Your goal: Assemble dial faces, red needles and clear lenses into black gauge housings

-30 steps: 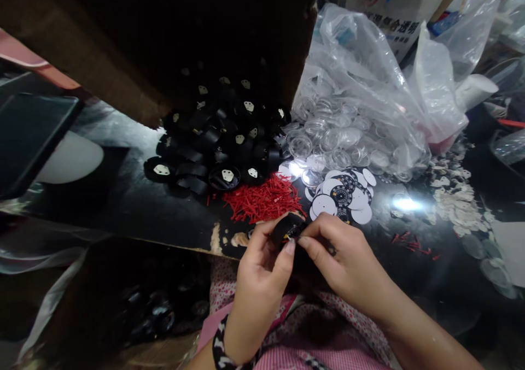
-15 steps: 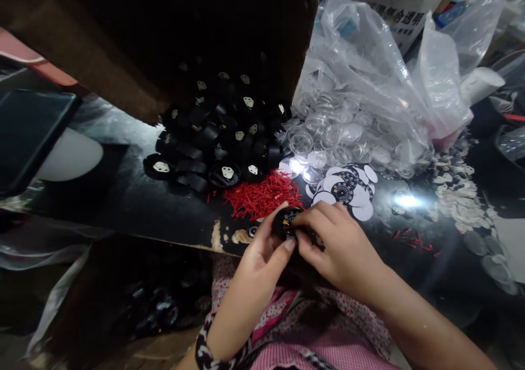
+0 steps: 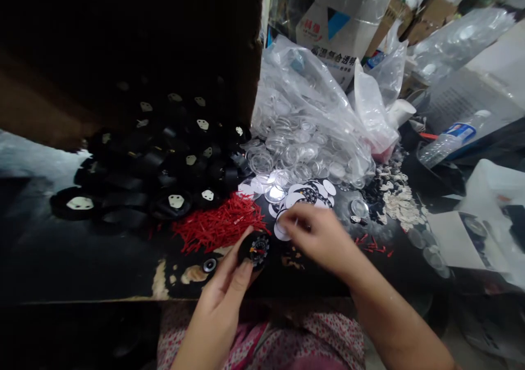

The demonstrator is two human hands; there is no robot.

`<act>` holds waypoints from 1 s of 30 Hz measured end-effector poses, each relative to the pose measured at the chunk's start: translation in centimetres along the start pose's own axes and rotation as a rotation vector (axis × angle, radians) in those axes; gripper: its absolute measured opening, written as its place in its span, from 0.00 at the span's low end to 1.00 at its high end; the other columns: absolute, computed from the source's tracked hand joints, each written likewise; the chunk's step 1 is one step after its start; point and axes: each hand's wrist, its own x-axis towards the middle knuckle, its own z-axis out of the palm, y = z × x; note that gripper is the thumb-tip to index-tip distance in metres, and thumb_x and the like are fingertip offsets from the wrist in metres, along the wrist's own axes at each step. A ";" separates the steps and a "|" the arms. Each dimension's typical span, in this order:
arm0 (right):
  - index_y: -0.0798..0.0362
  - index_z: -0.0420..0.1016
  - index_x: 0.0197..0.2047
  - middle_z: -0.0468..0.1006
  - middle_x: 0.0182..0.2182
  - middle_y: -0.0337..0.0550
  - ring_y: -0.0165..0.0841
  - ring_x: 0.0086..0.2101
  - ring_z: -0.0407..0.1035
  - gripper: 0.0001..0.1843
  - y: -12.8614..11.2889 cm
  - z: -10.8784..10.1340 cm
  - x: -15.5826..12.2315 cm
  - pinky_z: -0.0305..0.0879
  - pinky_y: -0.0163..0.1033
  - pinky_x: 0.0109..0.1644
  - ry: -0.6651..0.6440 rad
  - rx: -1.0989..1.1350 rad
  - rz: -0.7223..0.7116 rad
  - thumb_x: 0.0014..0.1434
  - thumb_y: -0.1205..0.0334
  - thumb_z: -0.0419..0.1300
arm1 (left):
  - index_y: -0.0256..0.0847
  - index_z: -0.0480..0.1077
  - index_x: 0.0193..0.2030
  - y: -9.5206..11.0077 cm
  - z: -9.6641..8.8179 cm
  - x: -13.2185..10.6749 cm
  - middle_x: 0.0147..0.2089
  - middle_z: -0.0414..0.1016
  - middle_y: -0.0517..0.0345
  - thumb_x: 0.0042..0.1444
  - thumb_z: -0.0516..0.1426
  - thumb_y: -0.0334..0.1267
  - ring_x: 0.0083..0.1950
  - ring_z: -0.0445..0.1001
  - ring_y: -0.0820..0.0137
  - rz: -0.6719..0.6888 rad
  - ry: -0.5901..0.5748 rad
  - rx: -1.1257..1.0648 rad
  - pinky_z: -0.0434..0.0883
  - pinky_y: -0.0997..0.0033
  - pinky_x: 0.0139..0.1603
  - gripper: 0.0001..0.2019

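My left hand (image 3: 223, 288) grips a small black dial gauge (image 3: 259, 250) by its rim, thumb on the near side. Its printed face is turned up, with a red pointer lying across it. To the right, my right hand (image 3: 320, 236) is raised over the near edge of a pile of round dial cards (image 3: 293, 198), some white side up and some printed side up. Its fingers are curled in, slightly blurred, and I cannot see whether anything is between them. Just beyond my left hand lies a heap of red pointers (image 3: 221, 222).
Black housings (image 3: 170, 198) with pale plates crowd the left, before a large cardboard box (image 3: 41, 107). Clear round covers (image 3: 295, 146) spill from a plastic bag (image 3: 311, 86). Pale small plates (image 3: 400, 195) and a few red pointers (image 3: 373, 244) lie right. A small round part (image 3: 209, 265) sits near the table edge.
My right hand has come away from the gauge and moved right to the dial cards. The gauge stays in my left hand, its face now uncovered. The camera has turned right.
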 end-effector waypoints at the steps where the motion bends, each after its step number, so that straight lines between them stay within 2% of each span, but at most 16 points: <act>1: 0.54 0.75 0.41 0.80 0.36 0.42 0.31 0.35 0.72 0.09 1.3 -0.6 0.8 0.65 0.35 0.40 0.111 -0.118 0.059 0.66 0.64 0.54 | 0.58 0.70 0.59 -0.1 -0.1 0.1 0.65 0.68 0.62 0.57 0.59 0.50 0.66 0.65 0.56 0.001 0.004 -0.037 0.64 0.56 0.66 0.22; 2: 0.55 0.75 0.47 0.79 0.41 0.46 0.34 0.38 0.72 0.11 2.5 -1.1 1.8 0.65 0.38 0.42 0.186 -0.277 0.115 0.66 0.64 0.53 | 0.58 0.70 0.59 -0.3 -0.1 0.2 0.66 0.67 0.62 0.58 0.59 0.50 0.65 0.67 0.56 0.002 0.008 -0.075 0.66 0.57 0.64 0.22; 4: 0.57 0.73 0.54 0.77 0.47 0.53 0.42 0.44 0.72 0.16 4.7 -1.8 3.7 0.64 0.45 0.47 0.197 -0.484 0.145 0.63 0.64 0.56 | 0.58 0.70 0.59 -0.6 -0.1 0.3 0.66 0.67 0.62 0.58 0.59 0.48 0.64 0.67 0.56 0.010 0.012 -0.110 0.69 0.58 0.62 0.21; 6: 0.57 0.73 0.54 0.77 0.49 0.55 0.47 0.46 0.71 0.18 6.1 -2.1 5.3 0.62 0.49 0.49 0.156 -0.547 0.121 0.61 0.63 0.59 | 0.57 0.71 0.57 -0.8 0.0 0.4 0.66 0.67 0.61 0.56 0.61 0.47 0.65 0.67 0.56 0.015 0.013 -0.118 0.69 0.57 0.62 0.21; 9: 0.56 0.76 0.52 0.79 0.45 0.53 0.46 0.44 0.72 0.16 6.7 -2.4 6.0 0.62 0.49 0.49 0.155 -0.557 0.091 0.62 0.64 0.57 | 0.55 0.74 0.54 -0.5 0.3 0.6 0.64 0.70 0.61 0.55 0.63 0.46 0.63 0.68 0.56 -0.010 0.030 -0.203 0.72 0.57 0.60 0.19; 13: 0.56 0.74 0.54 0.80 0.45 0.52 0.43 0.45 0.72 0.16 4.7 -1.8 3.6 0.62 0.47 0.50 0.234 -0.523 0.061 0.66 0.65 0.52 | 0.47 0.78 0.47 1.2 0.8 0.9 0.57 0.77 0.55 0.55 0.63 0.45 0.58 0.73 0.57 -0.065 0.001 -0.408 0.75 0.58 0.55 0.13; 15: 0.53 0.73 0.55 0.78 0.50 0.49 0.40 0.47 0.71 0.16 2.8 -0.6 1.4 0.61 0.46 0.51 0.261 -0.438 -0.068 0.67 0.63 0.53 | 0.43 0.78 0.44 2.1 1.0 1.0 0.51 0.80 0.52 0.56 0.62 0.43 0.54 0.77 0.57 -0.119 -0.052 -0.499 0.76 0.57 0.55 0.12; 17: 0.49 0.74 0.54 0.74 0.56 0.47 0.39 0.47 0.70 0.15 0.7 1.0 -0.6 0.62 0.46 0.50 0.222 -0.357 -0.246 0.68 0.61 0.53 | 0.41 0.78 0.44 2.8 1.1 1.0 0.48 0.81 0.50 0.59 0.60 0.44 0.51 0.79 0.60 -0.188 -0.108 -0.559 0.76 0.60 0.54 0.12; 20: 0.47 0.74 0.54 0.70 0.60 0.46 0.42 0.50 0.67 0.15 -1.6 2.6 -2.6 0.60 0.49 0.50 0.159 -0.324 -0.359 0.67 0.58 0.55 | 0.42 0.78 0.45 3.1 1.0 1.0 0.49 0.80 0.52 0.60 0.59 0.45 0.53 0.77 0.63 -0.178 -0.122 -0.568 0.76 0.65 0.53 0.12; 23: 0.46 0.76 0.51 0.77 0.54 0.42 0.41 0.50 0.66 0.13 -2.4 2.8 -2.7 0.57 0.50 0.52 0.141 -0.203 -0.351 0.66 0.60 0.56 | 0.44 0.76 0.48 2.5 0.8 0.7 0.55 0.78 0.54 0.58 0.61 0.43 0.58 0.73 0.61 -0.105 -0.101 -0.452 0.72 0.63 0.58 0.12; 26: 0.50 0.76 0.42 0.81 0.40 0.42 0.37 0.43 0.68 0.11 -2.7 2.5 -1.7 0.59 0.44 0.49 0.173 -0.009 -0.198 0.67 0.58 0.54 | 0.46 0.73 0.55 1.7 0.7 0.5 0.60 0.73 0.54 0.58 0.60 0.44 0.62 0.70 0.59 -0.013 -0.137 -0.266 0.68 0.59 0.63 0.18; 28: 0.52 0.74 0.36 0.78 0.32 0.42 0.36 0.37 0.68 0.17 -3.0 2.6 -1.0 0.59 0.41 0.43 0.148 0.020 -0.076 0.69 0.52 0.50 | 0.47 0.70 0.58 1.2 0.7 0.3 0.63 0.71 0.55 0.59 0.59 0.44 0.64 0.68 0.59 0.066 -0.163 -0.113 0.65 0.60 0.65 0.20; 30: 0.52 0.69 0.30 0.75 0.27 0.41 0.34 0.31 0.67 0.23 -3.3 3.1 -0.5 0.56 0.39 0.38 0.087 -0.058 -0.019 0.70 0.49 0.45 | 0.46 0.69 0.60 1.0 0.7 0.1 0.64 0.70 0.54 0.60 0.58 0.43 0.65 0.66 0.61 0.127 -0.178 0.022 0.64 0.63 0.65 0.20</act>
